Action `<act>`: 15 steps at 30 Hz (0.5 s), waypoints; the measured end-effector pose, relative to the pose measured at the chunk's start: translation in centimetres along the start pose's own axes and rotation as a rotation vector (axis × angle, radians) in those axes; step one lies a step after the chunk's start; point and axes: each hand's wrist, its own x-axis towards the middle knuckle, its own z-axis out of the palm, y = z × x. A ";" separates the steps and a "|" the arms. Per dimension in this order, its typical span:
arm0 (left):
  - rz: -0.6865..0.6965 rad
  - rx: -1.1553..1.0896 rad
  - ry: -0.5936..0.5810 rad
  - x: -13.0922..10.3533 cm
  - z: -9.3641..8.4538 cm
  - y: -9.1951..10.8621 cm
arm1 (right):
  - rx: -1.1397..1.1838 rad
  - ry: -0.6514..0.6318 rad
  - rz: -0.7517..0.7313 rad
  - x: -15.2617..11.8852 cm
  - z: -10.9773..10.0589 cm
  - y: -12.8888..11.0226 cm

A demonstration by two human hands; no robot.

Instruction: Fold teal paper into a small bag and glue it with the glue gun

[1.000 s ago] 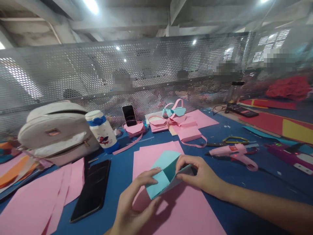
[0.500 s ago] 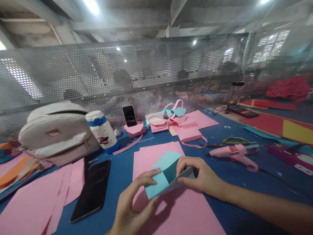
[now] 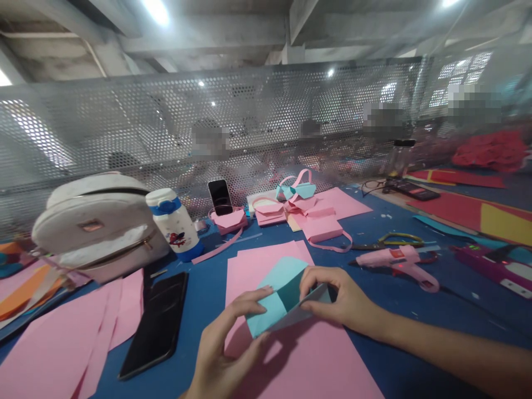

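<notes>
A folded light-blue paper piece (image 3: 286, 274), shaped like a small open pouch, is between my two hands above pink paper sheets (image 3: 299, 366). My left hand (image 3: 233, 338) grips its left end, fingers on top and thumb below. With thumb and fingers, my right hand (image 3: 332, 293) pinches the right-hand wall, its fingertips partly inside the opening. What lies behind the right fingers is hidden. A pink glue gun (image 3: 390, 256) rests to the right of my right hand, with yellow-handled scissors (image 3: 374, 245) just behind it.
Small pink paper bags (image 3: 322, 226) stand at the back with a phone (image 3: 220, 197). On the left are a white backpack (image 3: 100, 221), a bottle (image 3: 177, 227), a dark phone (image 3: 155, 324) and more pink sheets (image 3: 62, 343). A perforated metal screen (image 3: 257, 105) closes off the back.
</notes>
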 end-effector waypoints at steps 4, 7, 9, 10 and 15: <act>-0.007 -0.001 -0.007 0.1 0.0 0.0 | 0.005 -0.004 -0.005 0.1 0.0 -0.1; -0.008 0.001 -0.005 0.1 0.0 0.0 | 0.002 -0.005 -0.010 0.1 0.0 -0.1; -0.004 0.003 -0.002 0.1 0.0 -0.1 | 0.001 -0.006 -0.015 0.1 0.0 -0.1; -0.003 0.003 0.001 0.1 0.0 -0.1 | 0.000 -0.007 -0.015 0.1 0.1 -0.1; -0.001 0.005 0.017 0.2 0.0 0.1 | -0.004 -0.006 -0.016 0.0 0.1 0.0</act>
